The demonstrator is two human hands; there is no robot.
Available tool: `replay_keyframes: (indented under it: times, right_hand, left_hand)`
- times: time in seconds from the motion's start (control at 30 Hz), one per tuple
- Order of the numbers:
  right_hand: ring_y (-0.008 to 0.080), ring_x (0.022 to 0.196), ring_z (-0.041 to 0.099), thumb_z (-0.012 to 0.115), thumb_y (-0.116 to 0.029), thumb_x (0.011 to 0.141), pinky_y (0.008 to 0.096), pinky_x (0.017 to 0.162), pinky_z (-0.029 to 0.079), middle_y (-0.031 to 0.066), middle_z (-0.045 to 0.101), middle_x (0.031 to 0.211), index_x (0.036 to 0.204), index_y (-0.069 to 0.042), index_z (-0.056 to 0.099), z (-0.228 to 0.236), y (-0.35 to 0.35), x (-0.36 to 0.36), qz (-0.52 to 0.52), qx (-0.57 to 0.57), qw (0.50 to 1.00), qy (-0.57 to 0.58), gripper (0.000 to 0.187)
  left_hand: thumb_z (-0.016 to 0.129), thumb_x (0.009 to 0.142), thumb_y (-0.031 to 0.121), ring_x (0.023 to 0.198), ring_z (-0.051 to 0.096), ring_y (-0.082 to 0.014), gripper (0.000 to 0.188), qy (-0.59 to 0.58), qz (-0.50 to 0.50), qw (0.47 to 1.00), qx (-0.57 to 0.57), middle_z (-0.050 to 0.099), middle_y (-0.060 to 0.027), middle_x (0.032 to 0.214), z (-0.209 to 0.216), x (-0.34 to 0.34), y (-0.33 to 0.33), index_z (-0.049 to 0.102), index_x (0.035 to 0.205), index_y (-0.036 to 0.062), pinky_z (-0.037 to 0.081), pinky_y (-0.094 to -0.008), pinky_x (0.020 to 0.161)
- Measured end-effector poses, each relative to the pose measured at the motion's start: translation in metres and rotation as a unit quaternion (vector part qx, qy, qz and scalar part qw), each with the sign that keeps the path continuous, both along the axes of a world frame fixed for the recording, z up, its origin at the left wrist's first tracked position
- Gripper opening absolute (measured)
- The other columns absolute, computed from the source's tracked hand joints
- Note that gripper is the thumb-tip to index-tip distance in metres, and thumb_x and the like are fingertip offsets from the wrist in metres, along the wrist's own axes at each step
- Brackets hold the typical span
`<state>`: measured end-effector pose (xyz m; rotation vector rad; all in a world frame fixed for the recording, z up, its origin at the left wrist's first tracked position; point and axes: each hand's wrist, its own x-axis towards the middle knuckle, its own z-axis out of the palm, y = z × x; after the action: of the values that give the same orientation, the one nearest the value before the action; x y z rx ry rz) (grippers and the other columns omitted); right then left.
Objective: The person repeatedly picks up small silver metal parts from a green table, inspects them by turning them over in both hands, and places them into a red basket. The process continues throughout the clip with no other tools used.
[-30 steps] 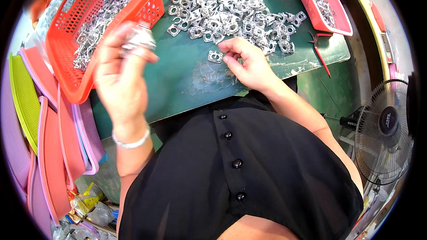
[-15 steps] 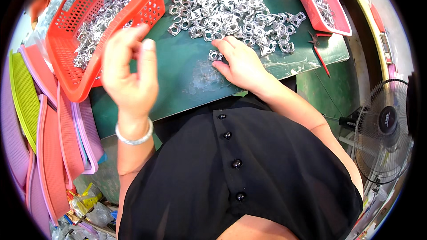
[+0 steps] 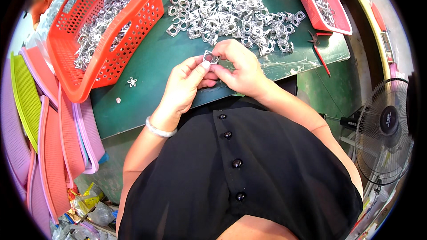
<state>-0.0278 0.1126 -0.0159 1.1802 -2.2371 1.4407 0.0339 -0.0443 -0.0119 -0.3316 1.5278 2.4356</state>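
Observation:
Both hands meet over the near part of the green table (image 3: 167,78). My left hand (image 3: 184,80) pinches a small silvery metal part with a round hole (image 3: 211,57) between thumb and fingers. From the other side my right hand (image 3: 240,66) grips the same part, its thumb and index finger closed at the edge. Just beyond them lies a wide heap of similar metal parts (image 3: 227,9). A small flower-shaped metal piece (image 3: 132,82) and a tiny pale bit (image 3: 118,100) rest on the table left of my left hand.
A red perforated basket (image 3: 118,38) holding metal parts stands at the left. At the far right sit a pink tray (image 3: 342,20) with parts and red-handled pliers (image 3: 321,55). Stacked coloured baskets (image 3: 53,160) fill the left side; a fan (image 3: 386,126) stands right. A person in orange (image 3: 43,0) is far left.
My left hand has come from beside the red basket to my right hand. The metal part has been lifted off the table into both hands. The flower-shaped piece is now visible.

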Motion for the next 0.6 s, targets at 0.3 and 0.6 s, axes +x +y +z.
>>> replay_keyframes:
  times: [0.3,0.6]
  right_hand:
    - [0.015,0.079,0.055,0.067,-0.003,0.07,0.0257,0.067,0.045,0.0082,0.056,0.094,0.092,-0.003,0.054,0.0,0.009,0.003,0.055,-0.052,0.992,-0.106,0.026]
    - [0.0101,0.088,0.052,0.06,-0.001,0.08,0.0248,0.078,0.044,0.0053,0.054,0.101,0.108,0.002,0.049,-0.002,0.019,0.001,0.122,-0.111,0.933,-0.321,0.03]
  left_hand:
    - [0.062,0.079,-0.001,0.076,0.06,-0.012,0.035,0.233,0.089,0.926,-0.285,0.06,-0.0066,0.092,-0.014,-0.005,0.008,0.053,0.112,-0.0015,0.051,-0.0232,0.068]
    - [0.066,0.07,-0.004,0.073,0.062,-0.0184,0.052,0.384,0.105,0.8,-0.449,0.06,-0.0101,0.09,-0.004,-0.01,0.007,0.05,0.119,0.0043,0.052,-0.0273,0.065]
